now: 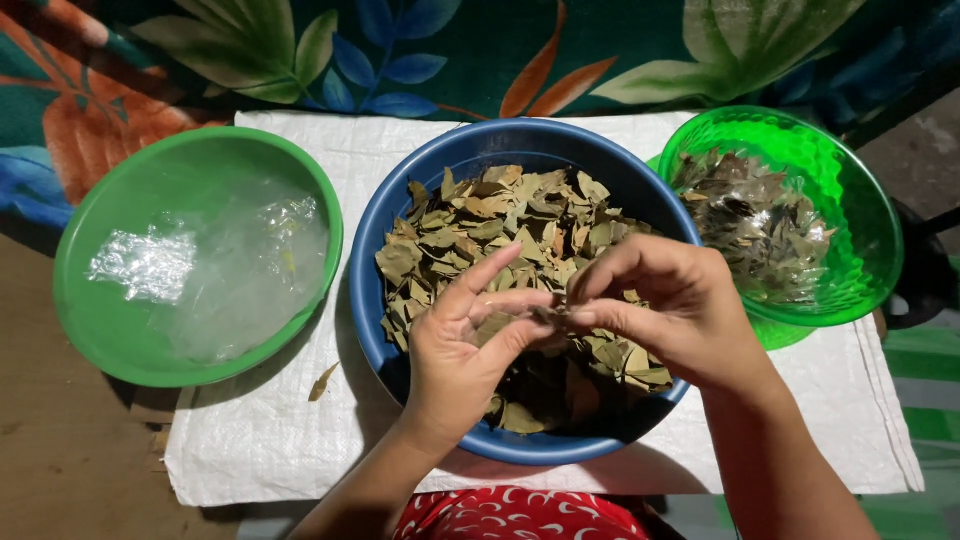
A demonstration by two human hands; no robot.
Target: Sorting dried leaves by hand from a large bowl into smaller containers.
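A blue basin [380, 230] full of dried olive-green leaves [500, 220] stands in the middle of a white woven sheet [270, 440]. Both hands hover over its near half. My left hand [465, 345] and my right hand [665, 310] meet at the fingertips and pinch one small dried leaf [548, 315] between them. The left palm faces up with fingers stretched toward the leaves; the right hand curls over from the right.
A green bowl [110, 320] at the left holds clear plastic bags [215, 265]. At the right a translucent green bowl [860, 220] holds more dried leaves in plastic. One loose leaf [322, 382] lies on the sheet. A leaf-patterned cloth [450, 50] lies behind.
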